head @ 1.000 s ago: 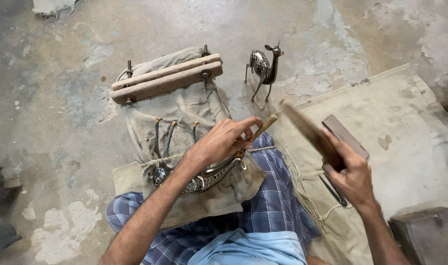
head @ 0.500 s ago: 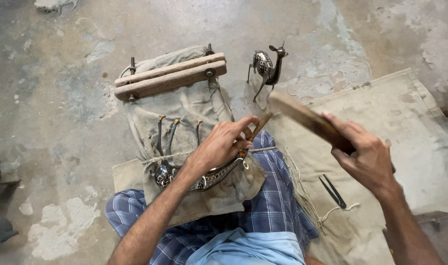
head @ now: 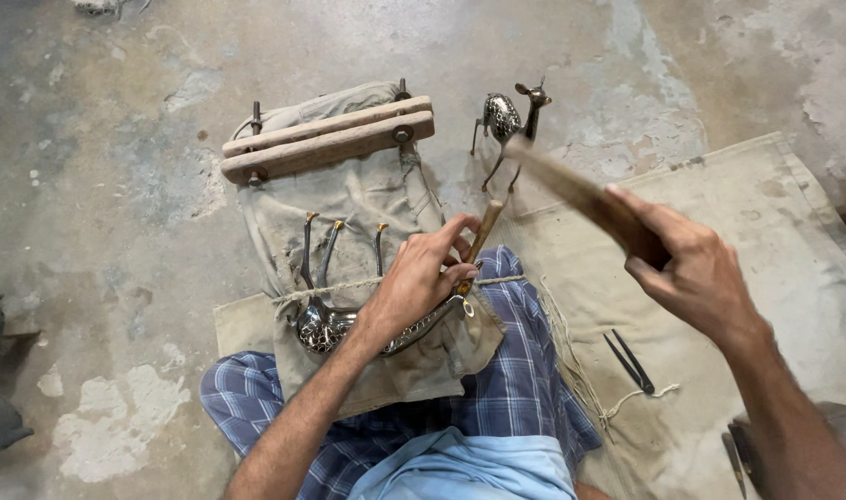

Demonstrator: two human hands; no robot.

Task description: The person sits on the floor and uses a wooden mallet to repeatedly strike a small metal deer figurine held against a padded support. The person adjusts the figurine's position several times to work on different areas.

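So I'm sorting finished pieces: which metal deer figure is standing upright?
The small metal deer on the bare floor beyond the wooden clamp; the other lies under the left hand.

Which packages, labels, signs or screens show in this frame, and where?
None in view: no package, label, sign or screen. Only tools and cloth on a bare concrete floor: a tan canvas sheet, a wooden clamp, a small metal deer figure.
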